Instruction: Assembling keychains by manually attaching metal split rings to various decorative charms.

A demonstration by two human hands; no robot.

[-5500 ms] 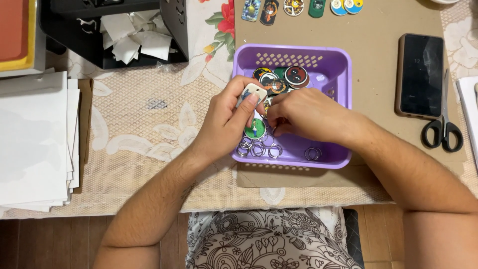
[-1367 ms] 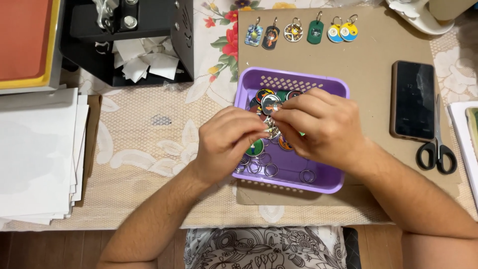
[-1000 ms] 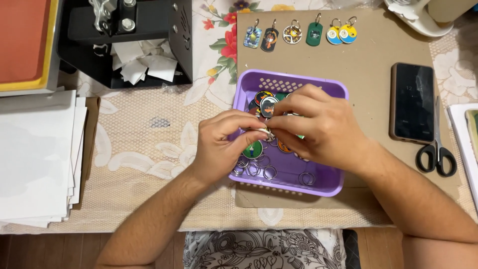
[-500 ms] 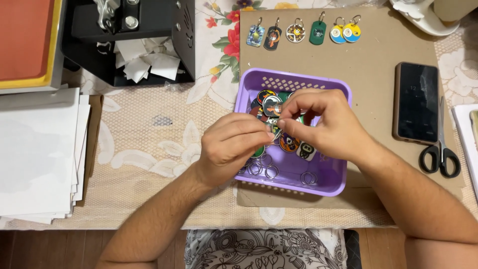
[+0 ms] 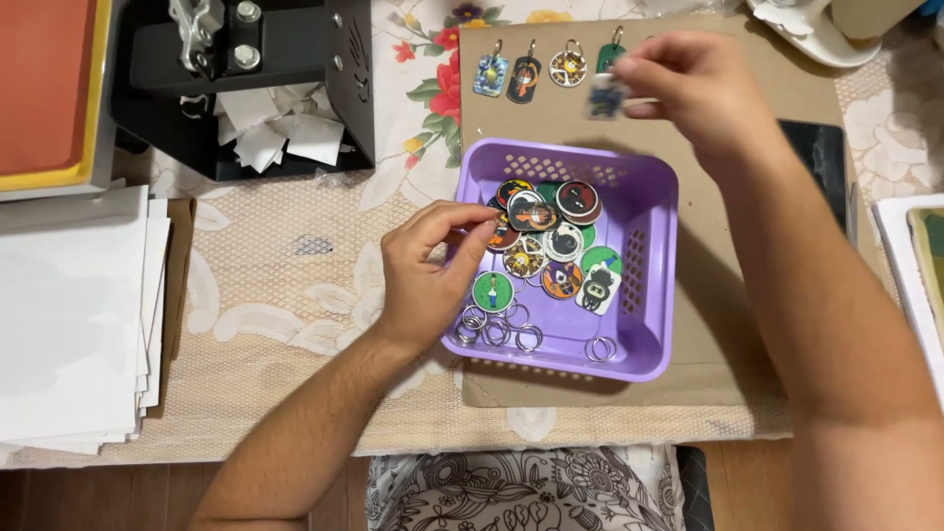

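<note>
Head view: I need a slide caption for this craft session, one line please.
Right hand carries a finished keychain toward the row on brown cardboard; left hand rests at the purple basket of printed tags.

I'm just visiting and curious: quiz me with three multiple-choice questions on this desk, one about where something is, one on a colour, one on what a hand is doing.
1. Where do the loose metal split rings lie?
A. Along the near side of the basket floor
B. On the stack of white paper
C. On the cardboard sheet

2. What colour is the plastic basket?
A. Green
B. Purple
C. Orange

3. What is the right hand doing?
A. Resting flat on the table
B. Holding scissors
C. Pinching a small keychain charm above the cardboard sheet

Key: 1 A, the rings cluster by the basket's near wall; 2 B, its walls are purple; 3 C, the charm hangs from its fingertips.
</note>
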